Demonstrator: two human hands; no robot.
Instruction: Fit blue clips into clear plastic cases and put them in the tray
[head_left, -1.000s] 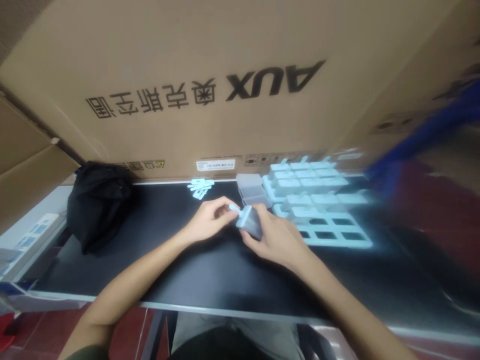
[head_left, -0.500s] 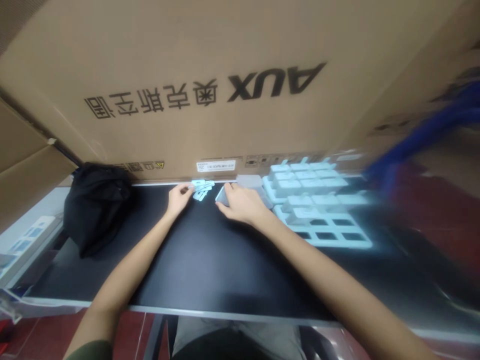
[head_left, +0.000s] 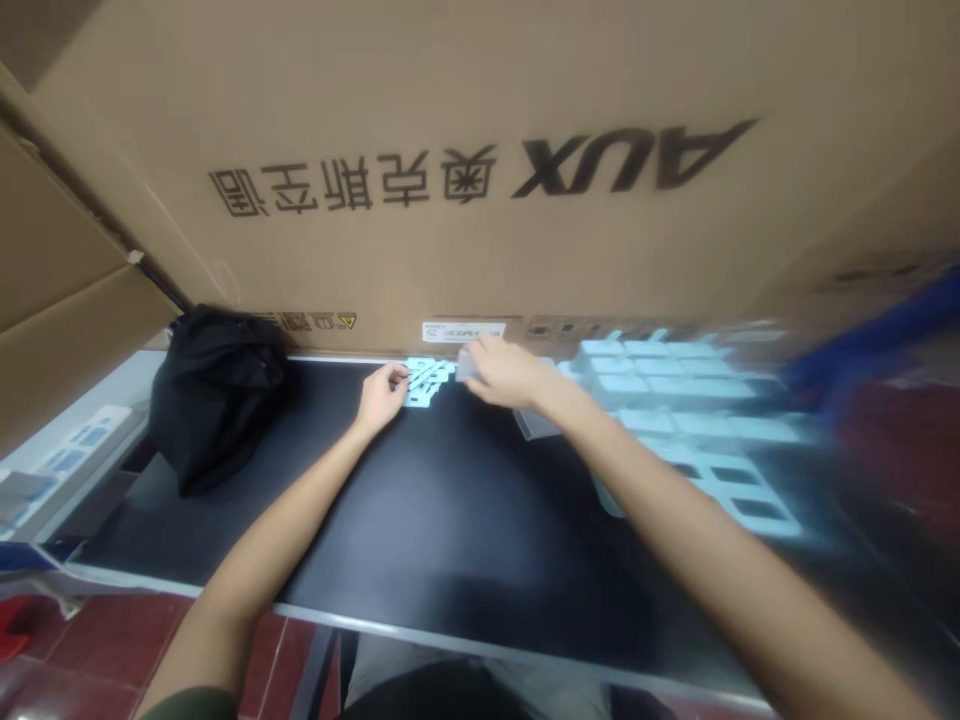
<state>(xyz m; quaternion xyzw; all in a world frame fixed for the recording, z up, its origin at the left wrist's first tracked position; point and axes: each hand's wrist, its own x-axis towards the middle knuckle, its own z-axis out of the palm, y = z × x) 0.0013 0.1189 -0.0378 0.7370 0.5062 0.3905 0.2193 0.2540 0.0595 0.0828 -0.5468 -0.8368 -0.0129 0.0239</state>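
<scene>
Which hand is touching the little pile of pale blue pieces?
The left hand; its fingers reach the pile of pale blue pieces, while the right hand holds a grey piece just beside it.

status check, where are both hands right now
Left hand at the pile of pale blue pieces. Right hand beside it on a grey part, grip unclear. Black bag off left, apart from both.

L hand (head_left: 382, 392), R hand (head_left: 502, 372) outstretched fwd, close.
</scene>
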